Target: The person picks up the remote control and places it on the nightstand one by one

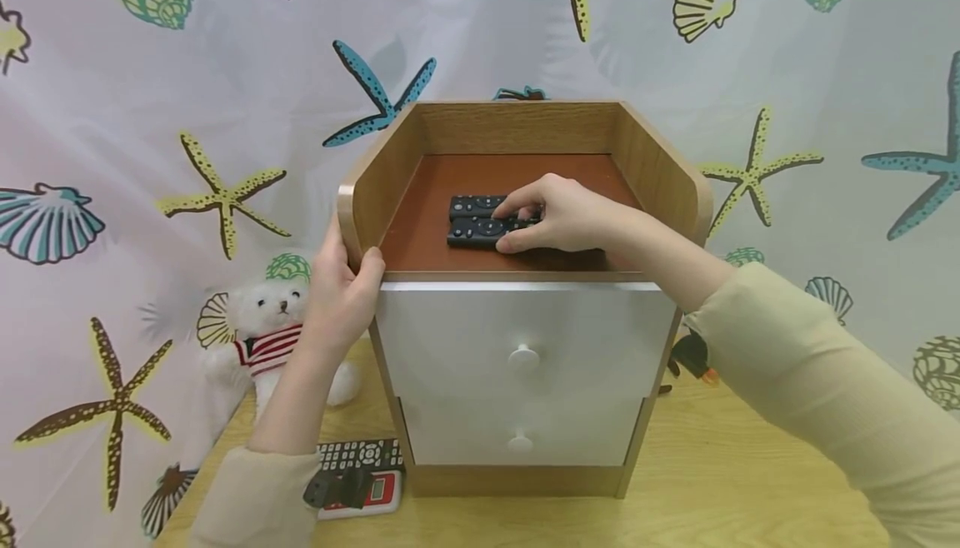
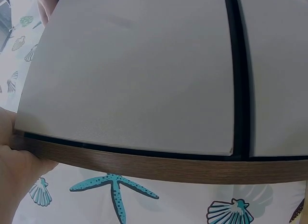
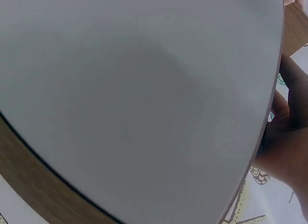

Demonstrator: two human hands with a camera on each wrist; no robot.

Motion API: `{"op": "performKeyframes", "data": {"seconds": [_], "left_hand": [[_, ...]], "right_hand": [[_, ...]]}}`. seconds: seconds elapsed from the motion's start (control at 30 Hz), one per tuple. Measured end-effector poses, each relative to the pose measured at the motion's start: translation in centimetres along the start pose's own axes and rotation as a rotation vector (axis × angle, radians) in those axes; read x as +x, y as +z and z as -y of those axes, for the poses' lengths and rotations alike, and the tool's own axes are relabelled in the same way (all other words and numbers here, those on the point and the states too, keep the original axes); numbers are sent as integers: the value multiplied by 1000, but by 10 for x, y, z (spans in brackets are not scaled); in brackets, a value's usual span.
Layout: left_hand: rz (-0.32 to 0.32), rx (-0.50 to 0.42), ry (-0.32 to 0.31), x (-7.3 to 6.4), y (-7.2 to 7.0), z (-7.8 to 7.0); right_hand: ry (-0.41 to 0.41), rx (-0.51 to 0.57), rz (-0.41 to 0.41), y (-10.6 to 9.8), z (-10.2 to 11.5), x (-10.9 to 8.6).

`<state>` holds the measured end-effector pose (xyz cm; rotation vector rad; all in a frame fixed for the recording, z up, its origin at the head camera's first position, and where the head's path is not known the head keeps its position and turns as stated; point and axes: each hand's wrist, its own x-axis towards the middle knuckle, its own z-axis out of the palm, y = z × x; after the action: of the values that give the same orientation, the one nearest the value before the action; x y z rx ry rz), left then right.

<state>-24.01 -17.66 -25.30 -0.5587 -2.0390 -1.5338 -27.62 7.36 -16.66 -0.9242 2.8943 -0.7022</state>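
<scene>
A small wooden cabinet [image 1: 525, 481] with two white drawers stands in the middle of the head view. On its brown top [image 1: 517, 175], inside a raised rim, two black remote controls lie side by side, a front remote [image 1: 471, 232] and a back remote [image 1: 467, 206]. My right hand [image 1: 566, 216] reaches over from the right and pinches the front remote between thumb and fingers, covering its right part. My left hand [image 1: 341, 290] grips the cabinet's left front edge, thumb on the front. The left wrist view shows this hand [image 2: 19, 171] at the wooden edge.
Left of the cabinet sits a white teddy bear [image 1: 273, 323] in a striped shirt. Below it lie a black remote with white buttons [image 1: 360, 454] and a red and white device [image 1: 382, 494]. A dark object [image 1: 690, 355] is partly hidden at right. A patterned curtain [image 1: 487, 23] hangs behind.
</scene>
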Motion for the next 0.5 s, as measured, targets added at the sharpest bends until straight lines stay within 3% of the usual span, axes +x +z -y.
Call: {"op": "performKeyframes", "data": {"seconds": [0.5], "left_hand": [[3, 23, -27, 0, 0, -1]], "right_hand": [[11, -157, 21, 4, 2, 12]]}}
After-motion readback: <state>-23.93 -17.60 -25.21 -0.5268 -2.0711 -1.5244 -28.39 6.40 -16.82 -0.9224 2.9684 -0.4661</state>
